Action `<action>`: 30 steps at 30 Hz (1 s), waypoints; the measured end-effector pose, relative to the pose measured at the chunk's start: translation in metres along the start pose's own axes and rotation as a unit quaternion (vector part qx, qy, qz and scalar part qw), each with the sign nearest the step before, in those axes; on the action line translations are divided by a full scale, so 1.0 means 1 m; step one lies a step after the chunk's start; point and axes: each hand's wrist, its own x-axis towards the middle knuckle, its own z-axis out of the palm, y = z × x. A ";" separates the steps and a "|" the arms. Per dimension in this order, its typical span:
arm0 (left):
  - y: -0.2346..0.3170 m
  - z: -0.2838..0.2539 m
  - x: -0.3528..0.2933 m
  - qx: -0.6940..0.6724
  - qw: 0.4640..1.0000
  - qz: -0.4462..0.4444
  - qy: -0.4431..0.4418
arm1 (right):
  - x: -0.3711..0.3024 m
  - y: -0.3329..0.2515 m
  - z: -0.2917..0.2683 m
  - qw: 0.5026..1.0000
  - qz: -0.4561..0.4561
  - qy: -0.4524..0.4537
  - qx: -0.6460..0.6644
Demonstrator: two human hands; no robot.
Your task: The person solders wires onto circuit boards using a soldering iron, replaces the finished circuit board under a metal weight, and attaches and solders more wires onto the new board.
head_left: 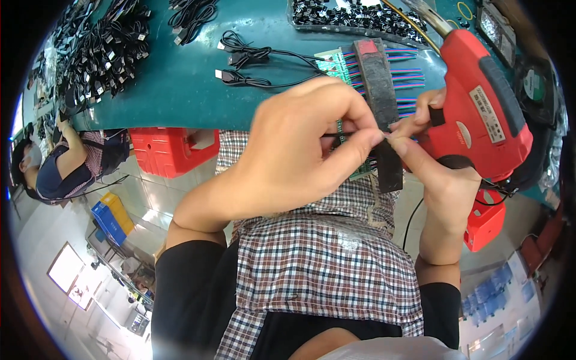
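My left hand (306,138) is closed in a pinch, thumb against forefinger, on the end of a thin wire; a black cable stretch shows under its fingers. Meeting it at the fingertips is my right hand (435,168), whose thumb and forefinger also pinch at that wire end. Its other fingers curl at the trigger of a red pistol-shaped soldering gun (474,96), the handle partly hidden by the hand. Beneath both hands lies a green circuit board (335,65) with rows of coloured wires (408,78), a dark bar (378,84) across them.
Bundled black USB cables (243,54) lie on the green table (180,90), with a larger heap (108,54) at far left. A tray (360,27) of small black connectors stands at the back. Red stools (171,150) are below. Another person (66,162) sits at left.
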 end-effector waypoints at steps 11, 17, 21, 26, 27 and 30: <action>-0.029 0.005 0.005 0.280 0.952 0.005 0.120 | -0.057 0.005 -0.019 0.986 -0.027 0.099 -0.134; -0.035 0.013 0.008 0.293 0.948 -0.015 0.127 | -0.096 0.022 -0.039 0.980 0.021 0.048 -0.190; -0.036 0.013 0.010 0.310 0.942 -0.005 0.125 | -0.102 0.026 -0.045 0.964 0.012 0.006 -0.265; -0.038 0.015 0.010 0.310 0.941 0.003 0.138 | -0.095 0.027 -0.038 0.943 -0.026 -0.019 -0.331; -0.038 0.015 0.010 0.311 0.940 0.006 0.139 | -0.095 0.026 -0.038 0.943 -0.026 -0.019 -0.331; -0.037 0.015 0.009 0.314 0.939 0.010 0.140 | -0.097 0.027 -0.037 0.950 0.010 -0.011 -0.313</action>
